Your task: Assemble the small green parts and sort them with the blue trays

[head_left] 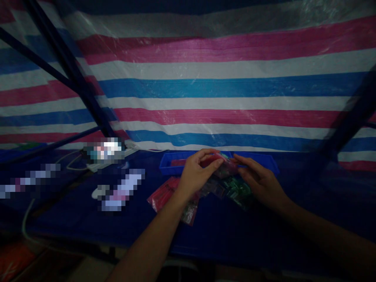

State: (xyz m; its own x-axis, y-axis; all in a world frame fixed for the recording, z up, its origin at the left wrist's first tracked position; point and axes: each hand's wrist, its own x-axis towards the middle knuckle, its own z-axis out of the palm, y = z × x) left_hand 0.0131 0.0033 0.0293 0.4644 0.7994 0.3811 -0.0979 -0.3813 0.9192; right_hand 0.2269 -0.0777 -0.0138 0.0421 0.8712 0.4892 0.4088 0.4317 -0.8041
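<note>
My left hand (197, 168) is closed on a small pink and clear plastic packet (226, 165), pinching its upper left part between thumb and fingers. On the packet's right edge are the fingertips of my right hand (258, 178), bent round it; its thumb is hard to make out. Directly below lie green packets (237, 190) and some dark clear packets (212, 187) on the blue table. Several pink packets (164, 192) are piled left of my left wrist, partly covered by my forearm. Blur and dim light hide what the packets contain.
Behind my hands stand a blue tray (169, 170) with something pink in it and another blue tray (272, 162). A power strip (96, 166) with cables and a white rounded object (100, 192) are at the left. Dark blue poles (88, 105) and a striped sheet (223, 88) bound the table (217, 231).
</note>
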